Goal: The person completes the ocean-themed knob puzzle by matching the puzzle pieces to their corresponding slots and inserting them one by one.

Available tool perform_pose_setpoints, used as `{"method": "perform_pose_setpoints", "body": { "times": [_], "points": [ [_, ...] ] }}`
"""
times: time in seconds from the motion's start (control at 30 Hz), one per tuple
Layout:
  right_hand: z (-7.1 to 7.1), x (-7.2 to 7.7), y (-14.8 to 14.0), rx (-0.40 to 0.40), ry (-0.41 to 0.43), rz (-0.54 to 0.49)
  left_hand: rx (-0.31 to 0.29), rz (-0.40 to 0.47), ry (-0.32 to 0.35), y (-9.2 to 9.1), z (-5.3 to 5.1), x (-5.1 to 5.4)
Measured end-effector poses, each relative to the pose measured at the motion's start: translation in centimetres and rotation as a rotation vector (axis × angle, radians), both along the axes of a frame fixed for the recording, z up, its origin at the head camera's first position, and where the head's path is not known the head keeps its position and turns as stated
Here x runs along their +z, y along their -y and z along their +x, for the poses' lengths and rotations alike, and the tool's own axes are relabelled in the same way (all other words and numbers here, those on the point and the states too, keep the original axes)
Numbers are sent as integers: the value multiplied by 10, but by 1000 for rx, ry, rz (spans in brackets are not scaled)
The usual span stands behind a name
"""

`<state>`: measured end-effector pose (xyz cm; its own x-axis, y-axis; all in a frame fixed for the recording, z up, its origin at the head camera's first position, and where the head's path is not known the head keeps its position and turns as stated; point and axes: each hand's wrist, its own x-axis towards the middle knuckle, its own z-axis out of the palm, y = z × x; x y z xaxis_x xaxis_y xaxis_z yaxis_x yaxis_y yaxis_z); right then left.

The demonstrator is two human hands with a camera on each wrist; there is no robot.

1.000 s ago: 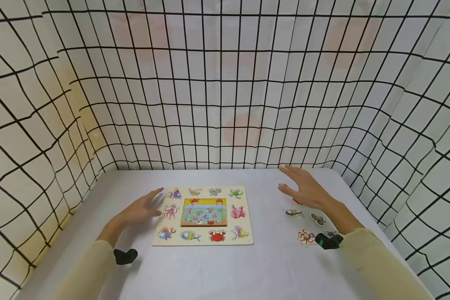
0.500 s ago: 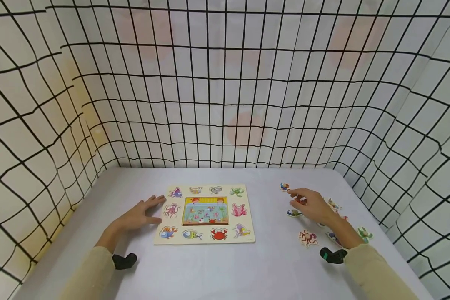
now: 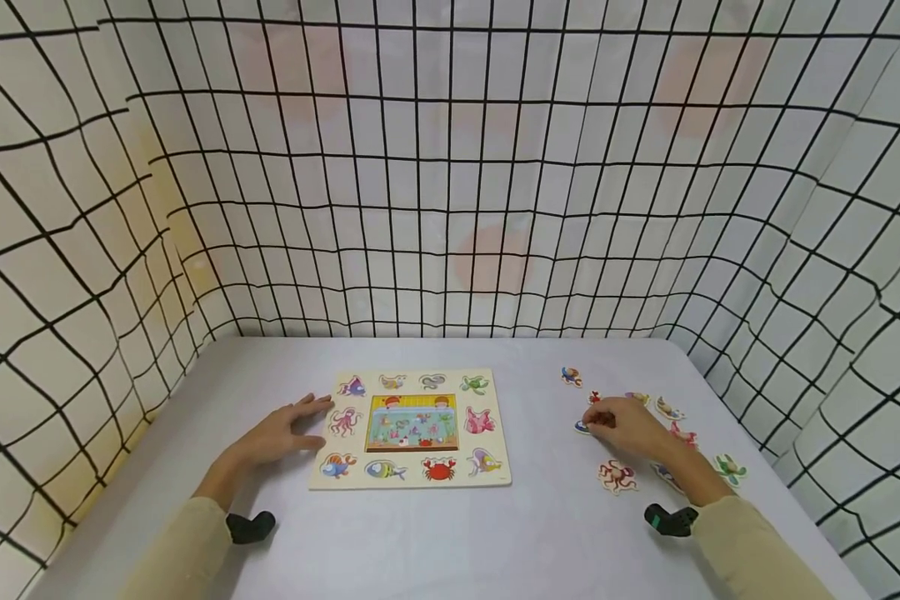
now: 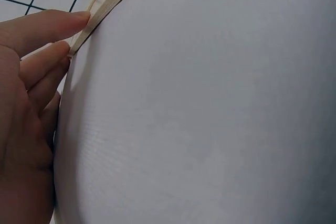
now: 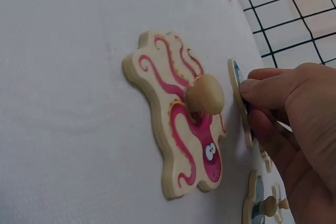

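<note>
My left hand [image 3: 273, 435] lies at the left edge of the wooden puzzle board [image 3: 412, 481], fingers fairly straight. In the left wrist view, its fingertips [image 4: 80, 20] touch the board's edge [image 4: 105, 11]. Over on the right, my right hand [image 3: 628, 427] pinches a fish puzzle piece [image 3: 581, 427] with thumb and fingers. That fish piece [image 5: 237, 85] is partly covered by the fingers in the right wrist view, and its knob is hidden. Close by lies an octopus piece [image 5: 167, 114] with a round wooden knob [image 5: 206, 94].
Several loose pieces lie around the right hand, among them a hermit crab-like piece [image 3: 572, 377], a green turtle piece [image 3: 730, 469] and a pink piece [image 3: 682, 435]. Black netting [image 3: 450, 208] over white cloth walls surrounds the white table [image 3: 450, 550].
My right hand has come down from above the pieces and moved toward me, closing its fingers on the fish piece. The left hand has shifted slightly right, onto the board's edge.
</note>
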<state>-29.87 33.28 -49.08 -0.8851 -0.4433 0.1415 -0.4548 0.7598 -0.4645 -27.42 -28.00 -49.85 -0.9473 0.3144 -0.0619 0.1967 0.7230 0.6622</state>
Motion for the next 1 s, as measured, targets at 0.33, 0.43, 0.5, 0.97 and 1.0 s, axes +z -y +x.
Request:
{"method": "perform_pose_setpoints", "body": {
  "times": [0.33,0.43,0.5,0.97,1.0],
  "points": [
    [1,4,0,-27,18,23,-33,3,-34,-2,-1,1],
    [0,6,3,-23,0,7,-37,12,-43,-2,-2,-1],
    [-1,9,8,-8,-9,-14,-39,12,-44,-2,-2,0],
    [-16,33,68,154,-74,-75,13,-55,67,-10,-4,19],
    [-16,34,74,159,-74,-74,19,-48,73,-10,-4,18]
  ]
}}
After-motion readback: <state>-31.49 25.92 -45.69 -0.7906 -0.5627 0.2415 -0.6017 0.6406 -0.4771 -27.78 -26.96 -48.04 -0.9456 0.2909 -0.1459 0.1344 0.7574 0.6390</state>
